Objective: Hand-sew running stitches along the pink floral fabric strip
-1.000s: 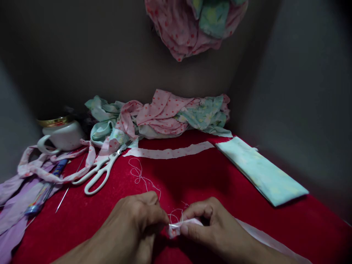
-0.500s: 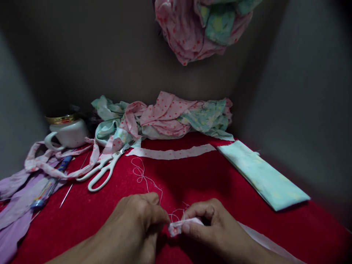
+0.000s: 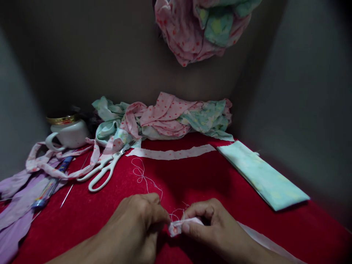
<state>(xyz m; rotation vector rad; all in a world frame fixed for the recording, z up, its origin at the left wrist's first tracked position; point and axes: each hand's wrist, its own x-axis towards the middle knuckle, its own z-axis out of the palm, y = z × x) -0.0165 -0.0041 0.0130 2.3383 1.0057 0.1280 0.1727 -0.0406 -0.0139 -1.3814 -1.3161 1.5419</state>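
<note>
Low in the middle, a narrow folded fabric strip [image 3: 175, 229], whitish pink with a reddish print, is pinched between the thumb and forefinger of my right hand [image 3: 210, 223]. My left hand [image 3: 141, 222] is closed with its fingertips at the strip's left end; its back hides most of its fingers, and I cannot make out a needle in them. Thin pale thread [image 3: 177, 212] loops above the strip between both hands. More thread [image 3: 140, 175] lies in loose curls on the red cloth [image 3: 189, 179] beyond my left hand.
White-handled scissors [image 3: 106, 170], a metal needle-like rod [image 3: 66, 196], a pen-like blue item [image 3: 49, 189] and lilac fabric [image 3: 19, 216] lie left. Behind stand a white mug [image 3: 70, 135] and crumpled printed fabric [image 3: 167, 115]. Folded mint fabric [image 3: 264, 176] lies right; a fabric bundle [image 3: 192, 33] hangs above.
Almost nothing differs. Both hands keep their places at the strip, and the view has shifted very slightly.
</note>
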